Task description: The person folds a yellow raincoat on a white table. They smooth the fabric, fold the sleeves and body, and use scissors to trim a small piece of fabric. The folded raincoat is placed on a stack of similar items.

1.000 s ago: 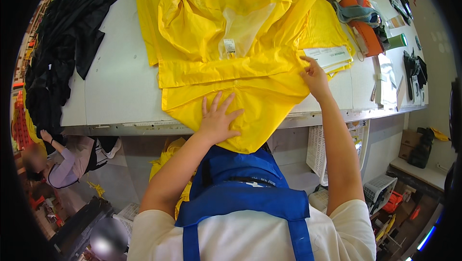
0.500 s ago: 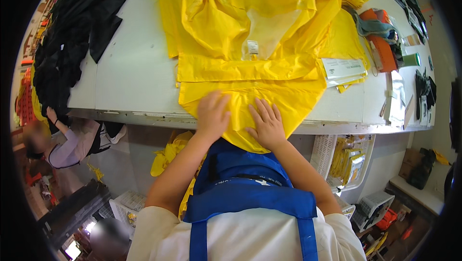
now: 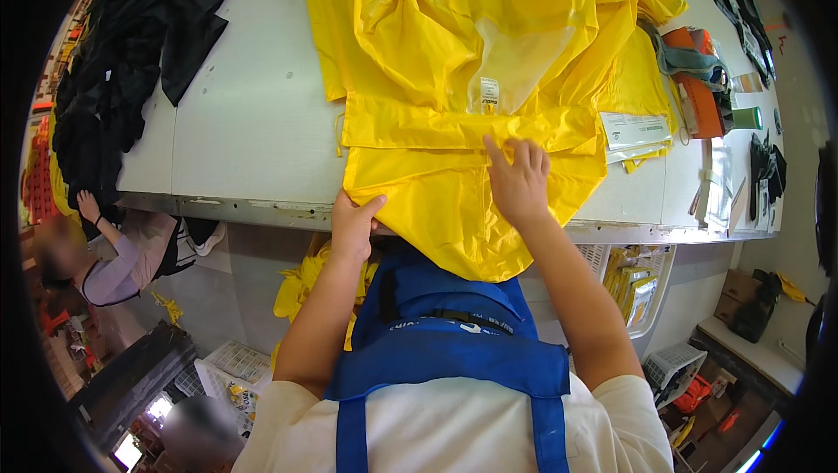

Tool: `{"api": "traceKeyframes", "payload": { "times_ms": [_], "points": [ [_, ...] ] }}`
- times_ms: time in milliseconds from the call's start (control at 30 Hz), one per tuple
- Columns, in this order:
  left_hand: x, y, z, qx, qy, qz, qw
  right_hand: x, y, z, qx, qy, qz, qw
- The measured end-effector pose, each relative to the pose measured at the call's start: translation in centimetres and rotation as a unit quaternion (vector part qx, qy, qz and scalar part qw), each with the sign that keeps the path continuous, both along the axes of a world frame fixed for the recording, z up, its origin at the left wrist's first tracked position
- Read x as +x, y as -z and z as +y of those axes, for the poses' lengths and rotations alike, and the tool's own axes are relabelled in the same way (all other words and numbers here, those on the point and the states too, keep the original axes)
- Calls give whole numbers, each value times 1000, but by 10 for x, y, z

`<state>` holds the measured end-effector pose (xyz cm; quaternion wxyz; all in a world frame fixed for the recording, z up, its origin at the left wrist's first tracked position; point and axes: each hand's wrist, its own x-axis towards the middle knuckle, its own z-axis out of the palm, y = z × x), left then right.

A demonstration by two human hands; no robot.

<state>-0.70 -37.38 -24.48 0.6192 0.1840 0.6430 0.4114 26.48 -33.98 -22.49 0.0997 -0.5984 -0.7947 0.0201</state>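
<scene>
A shiny yellow raincoat (image 3: pixel 401 63) lies spread on the white table, with a clear panel and a small white label near its middle. Its rounded near flap (image 3: pixel 463 220) hangs over the table edge toward my blue apron (image 3: pixel 436 298). My left hand (image 3: pixel 353 225) pinches the flap's left edge between thumb and fingers. On the right part of the flap, just below the folded band, rests my right hand (image 3: pixel 520 183), its index finger stretched out and the other fingers slightly bent.
Black fabric (image 3: pixel 113 63) covers the table's left end, where another person's hand (image 3: pixel 88 206) touches it. White printed packets (image 3: pixel 635 130) lie right of the raincoat, near an orange tape dispenser (image 3: pixel 698 106). A white basket (image 3: pixel 650 316) of yellow packets stands below the table edge.
My left hand has moved down and left and now grips the flap's edge. My right hand has slid up and right toward the band. The flap's left side is pulled into folds.
</scene>
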Motion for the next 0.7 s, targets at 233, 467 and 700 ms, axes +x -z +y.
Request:
{"api": "traceKeyframes", "payload": {
  "times_ms": [233, 467, 700],
  "points": [
    [31, -40, -1, 196, 155, 248, 936, 37, -7, 125, -229, -3, 237, 944],
    [136, -18, 28, 220, 539, 393, 712, 38, -3, 167, -274, 19, 388, 880],
    [132, -14, 44, 389, 490, 521, 580, 128, 18, -41, 29, 364, 261, 894]
  ]
}}
